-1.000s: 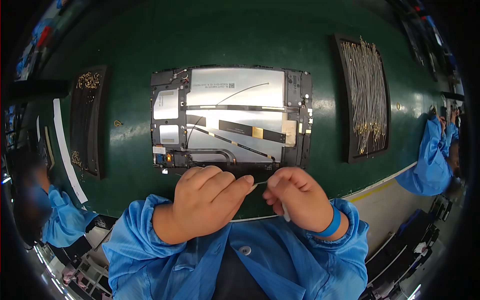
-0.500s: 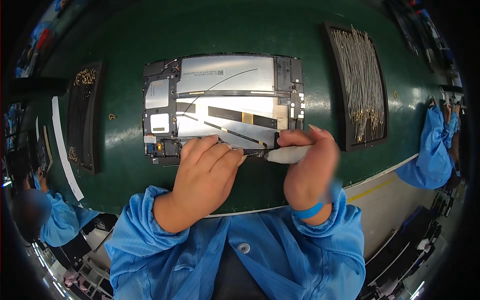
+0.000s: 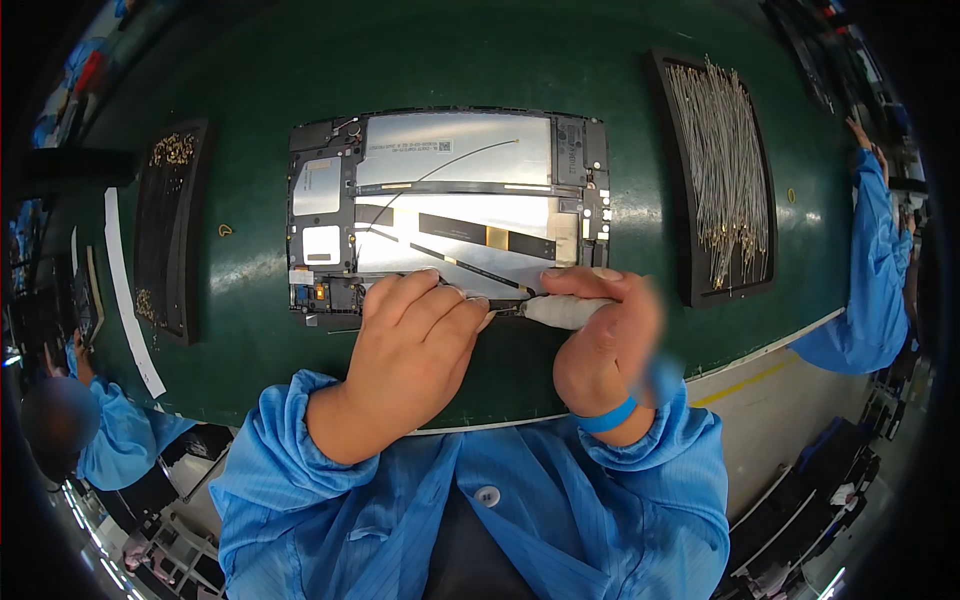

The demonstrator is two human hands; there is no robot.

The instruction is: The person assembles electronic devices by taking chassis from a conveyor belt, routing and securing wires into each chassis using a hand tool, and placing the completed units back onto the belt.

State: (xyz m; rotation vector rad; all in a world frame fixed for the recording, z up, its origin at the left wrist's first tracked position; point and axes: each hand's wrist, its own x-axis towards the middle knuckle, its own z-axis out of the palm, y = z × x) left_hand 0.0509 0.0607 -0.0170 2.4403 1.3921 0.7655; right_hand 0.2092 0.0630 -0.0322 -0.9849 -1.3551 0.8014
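Note:
An opened tablet (image 3: 455, 215) lies on the green table, with silver battery panels, dark flat strips and a thin black wire showing. At its near edge, my left hand (image 3: 410, 340) is closed, its fingertips pinched together. A thin grey cable (image 3: 342, 331) pokes out to the left from under this hand and appears to run through its fingers. Right beside those fingertips is my right hand (image 3: 610, 345), closed, with a white cover (image 3: 568, 312) on what looks like the thumb. The covered tip presses at the tablet's near edge. Whatever lies under it is hidden.
To the right stands a black tray (image 3: 690, 270) of grey cables (image 3: 715, 160). Another black tray (image 3: 190, 250) on the left holds black cables with gold ends. Yellow loops (image 3: 225, 231) and a white strip (image 3: 130, 290) lie on the table. Co-workers in blue sleeves (image 3: 865, 290) are at both sides.
My right hand has shifted slightly left, its covered tip closer to my left fingertips. My left hand has hardly moved. The co-worker's arm at right now reaches farther up along the table edge.

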